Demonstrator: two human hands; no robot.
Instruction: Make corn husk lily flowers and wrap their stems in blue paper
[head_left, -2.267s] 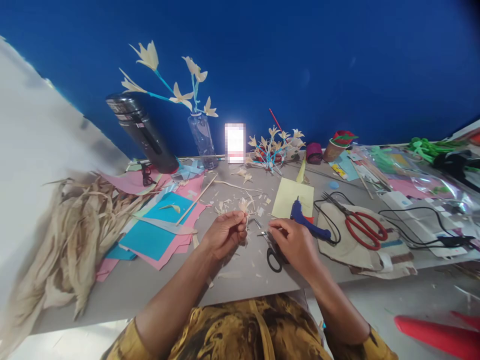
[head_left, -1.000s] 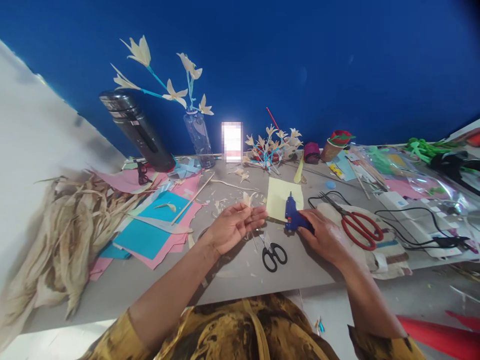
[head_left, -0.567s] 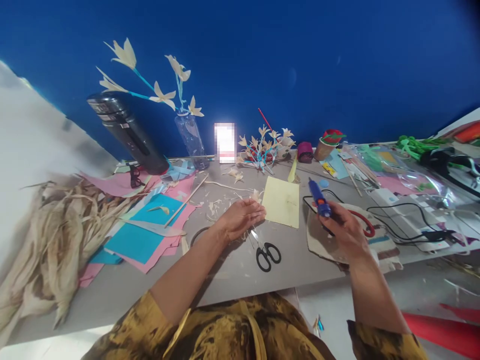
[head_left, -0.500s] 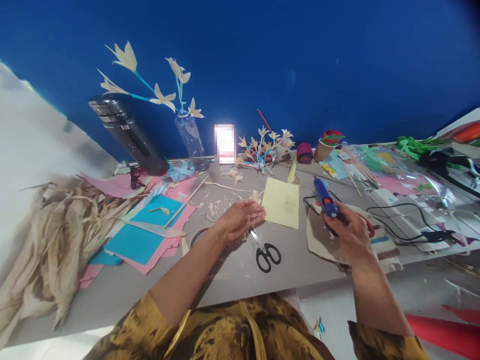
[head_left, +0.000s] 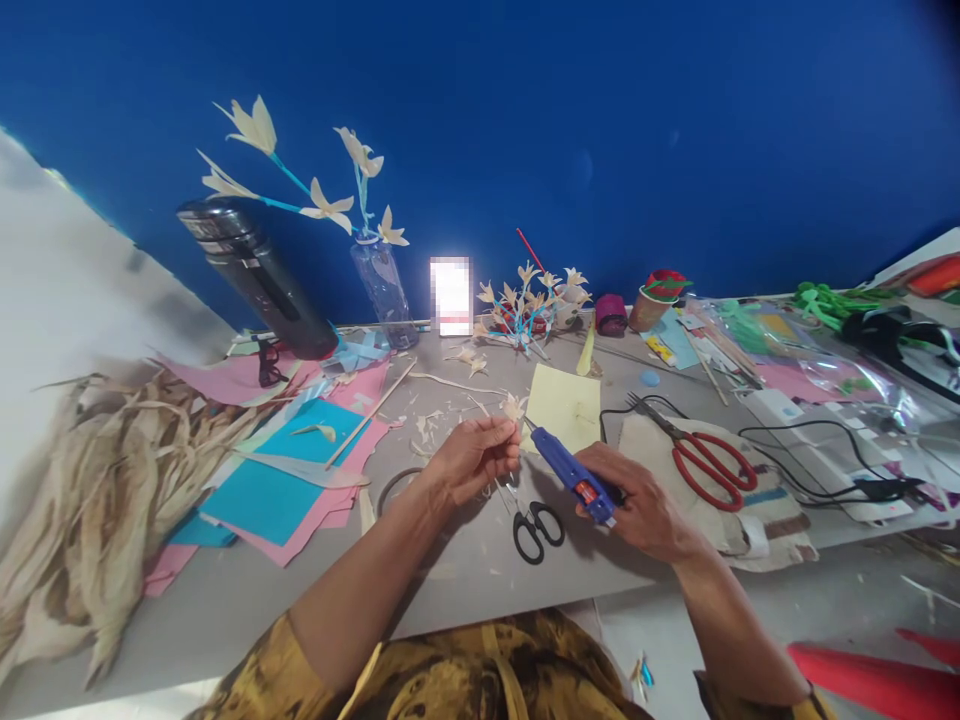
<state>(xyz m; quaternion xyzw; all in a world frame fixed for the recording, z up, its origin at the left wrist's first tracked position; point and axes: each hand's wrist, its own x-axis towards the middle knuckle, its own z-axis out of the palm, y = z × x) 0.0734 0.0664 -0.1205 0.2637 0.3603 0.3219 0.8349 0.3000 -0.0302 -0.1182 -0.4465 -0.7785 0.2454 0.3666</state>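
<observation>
Pinched in the fingertips of my left hand [head_left: 480, 458] is a small pale husk flower [head_left: 513, 407]. My right hand [head_left: 637, 498] is wrapped round a blue glue gun [head_left: 571, 474], its nozzle pointing left and close to the flower; whether the tip touches it I cannot tell. Below my hands lie black-handled scissors [head_left: 537, 530], their blades partly hidden under the left hand. A yellow paper sheet [head_left: 562, 402] lies just beyond the glue gun. Red-handled scissors [head_left: 709, 462] rest on a folded cloth [head_left: 652, 470] at the right.
Dried husks [head_left: 82, 510] and blue paper sheets [head_left: 281, 485] cover the left side. At the back stand a dark thermos [head_left: 259, 280], a clear bottle [head_left: 384, 290] with husk flowers, and a cluster of small flowers [head_left: 529, 305]. A power strip [head_left: 802, 450] with cables lies right.
My right hand has brought the glue gun left from over the cloth to beside the flower, uncovering the red-handled scissors. My left fingers have curled into a pinch.
</observation>
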